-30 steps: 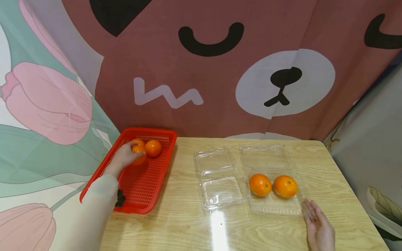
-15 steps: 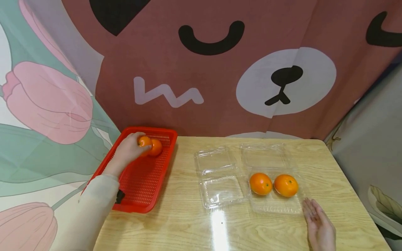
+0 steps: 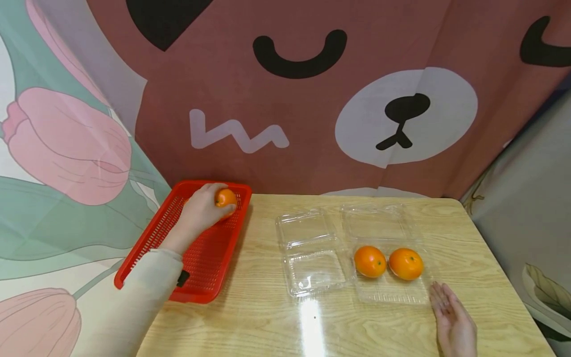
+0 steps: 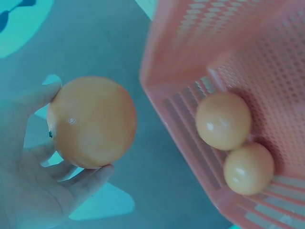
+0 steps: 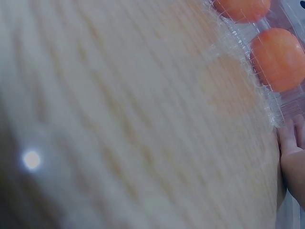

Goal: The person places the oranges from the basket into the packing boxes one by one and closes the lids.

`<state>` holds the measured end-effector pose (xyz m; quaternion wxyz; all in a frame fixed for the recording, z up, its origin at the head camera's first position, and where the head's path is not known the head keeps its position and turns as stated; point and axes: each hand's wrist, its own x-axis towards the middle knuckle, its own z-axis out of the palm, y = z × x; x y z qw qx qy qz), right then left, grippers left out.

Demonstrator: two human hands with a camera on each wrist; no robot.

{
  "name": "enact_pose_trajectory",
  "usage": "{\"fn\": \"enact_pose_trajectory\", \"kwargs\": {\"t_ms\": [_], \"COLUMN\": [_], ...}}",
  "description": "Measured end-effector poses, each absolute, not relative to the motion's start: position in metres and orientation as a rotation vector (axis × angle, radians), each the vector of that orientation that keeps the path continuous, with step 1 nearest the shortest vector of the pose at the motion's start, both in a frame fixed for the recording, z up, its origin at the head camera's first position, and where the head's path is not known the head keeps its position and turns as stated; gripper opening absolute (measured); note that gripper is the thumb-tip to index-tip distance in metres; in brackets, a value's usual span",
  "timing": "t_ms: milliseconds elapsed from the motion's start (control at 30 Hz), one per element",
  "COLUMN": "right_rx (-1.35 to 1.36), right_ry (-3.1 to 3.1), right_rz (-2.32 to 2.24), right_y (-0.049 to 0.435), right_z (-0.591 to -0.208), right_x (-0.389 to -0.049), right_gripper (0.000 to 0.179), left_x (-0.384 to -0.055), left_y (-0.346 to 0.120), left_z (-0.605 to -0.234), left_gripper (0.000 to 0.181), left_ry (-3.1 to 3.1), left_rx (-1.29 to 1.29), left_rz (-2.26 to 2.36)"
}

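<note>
Left hand (image 3: 202, 207): grasped glossy round orange fruit (image 4: 93, 121), apparently above red perforated plastic basket (image 3: 207, 265), toward one o'clock.
Right hand (image 3: 455, 322): lay unclenched beside clear hinged plastic box (image 3: 390, 295), four o'clock.

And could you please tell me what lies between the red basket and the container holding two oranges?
Another open clear container, with bare table between it and the red basket, as the head view shows.

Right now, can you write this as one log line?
left fingers: hold orange | right fingers: beside clear box holding two oranges | red basket: two others
</note>
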<state>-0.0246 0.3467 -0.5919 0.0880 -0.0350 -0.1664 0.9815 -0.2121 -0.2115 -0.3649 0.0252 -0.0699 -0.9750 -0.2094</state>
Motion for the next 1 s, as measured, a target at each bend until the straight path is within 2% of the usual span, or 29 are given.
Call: {"fn": "enact_pose_trajectory", "kwargs": {"t_ms": [433,1000], "right_rx": [-0.074,-0.179], "right_ry": [-0.482,-0.510], "right_rz": [2.933,2.899], "right_y": [0.344,0.346], "right_z": [-0.587,-0.589], "right_x": [-0.024,-0.024], "right_gripper": [0.041,0.037], "left_x": [-0.206,-0.193], "left_y": [-0.163,-0.099], "left_z": [-0.356,-0.368], "left_gripper": [0.061,0.060], "left_ry": [-2.962,-2.956], "left_rx": [-0.340,-0.660], "left_rz": [-0.746,-0.734]}}
